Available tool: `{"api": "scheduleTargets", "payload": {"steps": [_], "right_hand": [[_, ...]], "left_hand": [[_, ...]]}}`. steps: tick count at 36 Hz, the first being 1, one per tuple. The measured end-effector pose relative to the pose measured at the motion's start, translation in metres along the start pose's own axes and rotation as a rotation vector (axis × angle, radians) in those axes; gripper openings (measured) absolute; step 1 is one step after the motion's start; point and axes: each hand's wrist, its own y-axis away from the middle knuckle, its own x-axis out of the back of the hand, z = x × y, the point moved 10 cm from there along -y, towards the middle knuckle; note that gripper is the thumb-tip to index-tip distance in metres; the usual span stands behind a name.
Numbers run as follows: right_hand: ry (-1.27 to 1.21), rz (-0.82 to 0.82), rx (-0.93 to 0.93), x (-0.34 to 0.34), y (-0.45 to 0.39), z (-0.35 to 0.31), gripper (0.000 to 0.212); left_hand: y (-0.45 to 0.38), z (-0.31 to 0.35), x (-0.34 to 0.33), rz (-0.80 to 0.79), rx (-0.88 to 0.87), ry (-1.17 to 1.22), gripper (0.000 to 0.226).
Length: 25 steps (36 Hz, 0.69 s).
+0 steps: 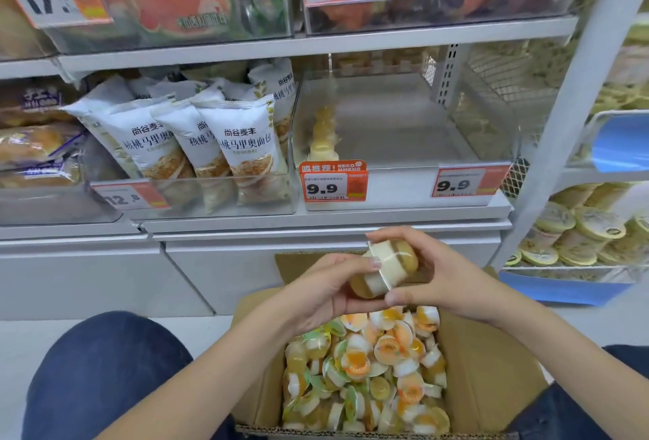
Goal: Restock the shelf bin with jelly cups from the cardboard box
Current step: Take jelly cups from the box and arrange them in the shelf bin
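Note:
Two yellow-and-white jelly cups (382, 269) are held together above the open cardboard box (488, 380). My left hand (330, 290) grips them from the left and below. My right hand (426, 272) holds them from the right, thumb on top. The box sits between my knees and is filled with several loose jelly cups (365, 369) in orange, yellow and green. Straight ahead on the middle shelf is a clear shelf bin (404, 137), with a small row of yellow jelly cups (323, 139) along its left wall.
Left of the bin stands a clear bin of white bread packs (196, 144). Orange 9.9 price tags (333, 181) are clipped to the bin's front. A white shelf upright (569, 116) rises at the right, with round yellow-lidded tubs (579, 228) beyond it.

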Motion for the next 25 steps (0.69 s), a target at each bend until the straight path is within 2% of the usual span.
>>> {"api": "scheduleTargets", "payload": {"steps": [6, 12, 15, 17, 19, 22, 25], "right_hand": [[0.043, 0.132, -0.001, 0.003, -0.015, -0.001, 0.06], [0.114, 0.209, 0.078, 0.016, -0.041, -0.028, 0.056], [0.174, 0.388, 0.126, 0.055, -0.054, -0.051, 0.054], [0.184, 0.511, 0.123, 0.088, -0.066, -0.064, 0.051], [0.273, 0.556, 0.082, 0.116, -0.089, -0.07, 0.051], [0.448, 0.533, -0.03, 0.144, -0.142, -0.059, 0.056], [0.541, 0.506, -0.116, 0.162, -0.204, -0.026, 0.064]], "left_hand": [[-0.001, 0.01, 0.015, 0.021, 0.049, 0.013, 0.035], [-0.008, 0.046, 0.033, 0.002, -0.01, -0.144, 0.037], [-0.014, 0.086, 0.056, 0.159, -0.155, -0.392, 0.04], [-0.016, 0.113, 0.082, 0.35, -0.264, -0.503, 0.026], [-0.018, 0.129, 0.101, 0.468, -0.344, -0.551, 0.011], [-0.023, 0.135, 0.108, 0.482, -0.404, -0.653, 0.003], [-0.026, 0.138, 0.114, 0.476, -0.408, -0.645, 0.004]]}}
